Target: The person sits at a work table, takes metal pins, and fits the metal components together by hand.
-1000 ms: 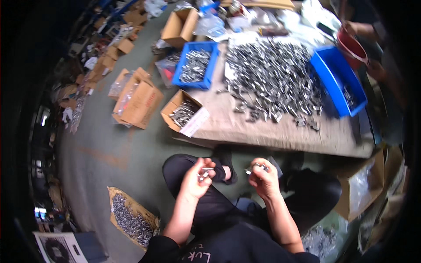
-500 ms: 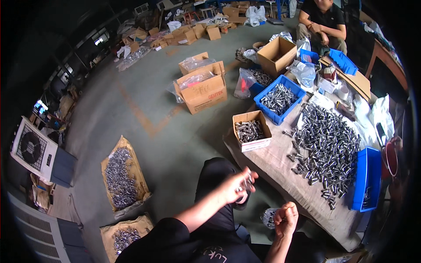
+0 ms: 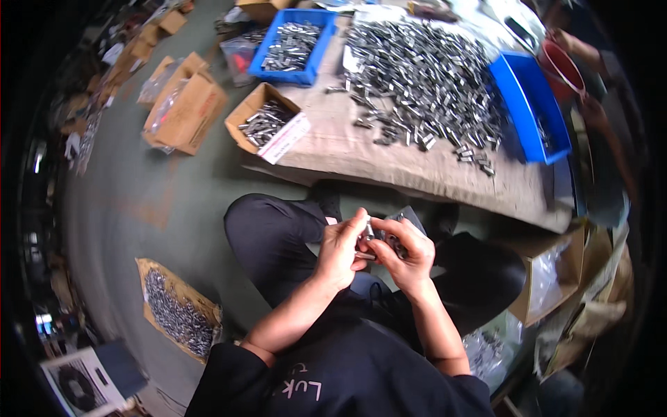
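In front of my lap my two hands meet over small shiny metal bolt-like parts (image 3: pixel 369 231). My left hand (image 3: pixel 338 251) is closed round them, thumb and fingers upward, with one silvery piece sticking out low down. My right hand (image 3: pixel 408 251) is closed too, its thumb and index finger pinching at the same parts. How many pieces lie in the palms is hidden by my fingers. Behind and below the hands is a clear plastic bag (image 3: pixel 411 217), partly covered by my right hand.
Beyond my knees a cloth-covered table (image 3: pixel 417 170) bears a heap of metal parts (image 3: pixel 431 76), a cardboard box (image 3: pixel 243 111) and blue bins (image 3: pixel 322 69) (image 3: pixel 517 104). At far right another person's hands (image 3: pixel 590 111) hold a red bucket (image 3: pixel 559 69). An open carton (image 3: pixel 524 285) stands right.
My view has turned down and toward the table. My hands, apart before, have come together; my right hand has moved in to the parts my left hand carried.
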### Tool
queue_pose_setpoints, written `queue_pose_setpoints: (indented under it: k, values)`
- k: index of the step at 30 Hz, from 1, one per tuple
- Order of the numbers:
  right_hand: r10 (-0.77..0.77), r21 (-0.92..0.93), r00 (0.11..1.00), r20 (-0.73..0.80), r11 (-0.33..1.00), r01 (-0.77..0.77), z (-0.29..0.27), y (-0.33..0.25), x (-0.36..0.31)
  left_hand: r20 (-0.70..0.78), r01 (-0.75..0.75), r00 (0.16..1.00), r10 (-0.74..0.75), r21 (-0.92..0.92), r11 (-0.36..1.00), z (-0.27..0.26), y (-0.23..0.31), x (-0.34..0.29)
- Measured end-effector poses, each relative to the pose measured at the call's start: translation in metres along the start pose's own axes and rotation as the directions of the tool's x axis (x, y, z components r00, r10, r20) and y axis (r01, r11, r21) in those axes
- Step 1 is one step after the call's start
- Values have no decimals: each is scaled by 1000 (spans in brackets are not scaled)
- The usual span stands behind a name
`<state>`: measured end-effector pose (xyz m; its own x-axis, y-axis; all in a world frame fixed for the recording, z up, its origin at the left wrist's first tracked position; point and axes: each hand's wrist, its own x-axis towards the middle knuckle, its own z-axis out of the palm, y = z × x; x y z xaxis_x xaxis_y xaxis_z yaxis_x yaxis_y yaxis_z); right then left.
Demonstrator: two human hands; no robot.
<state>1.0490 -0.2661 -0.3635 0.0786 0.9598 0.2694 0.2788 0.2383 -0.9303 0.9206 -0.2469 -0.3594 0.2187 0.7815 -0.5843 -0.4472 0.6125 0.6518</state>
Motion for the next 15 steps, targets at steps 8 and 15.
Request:
queue_pose_setpoints:
  k: [8, 15]
  values:
    - [-64, 38, 996, -56, 997, 66, -2, 20, -16, 34, -44, 999, 39, 173, 984, 4, -18, 0]
    - [256, 373, 966, -42, 900, -223, 3, 23, -21, 149, 408, 908, -391, -108, 907, -19, -14, 10]
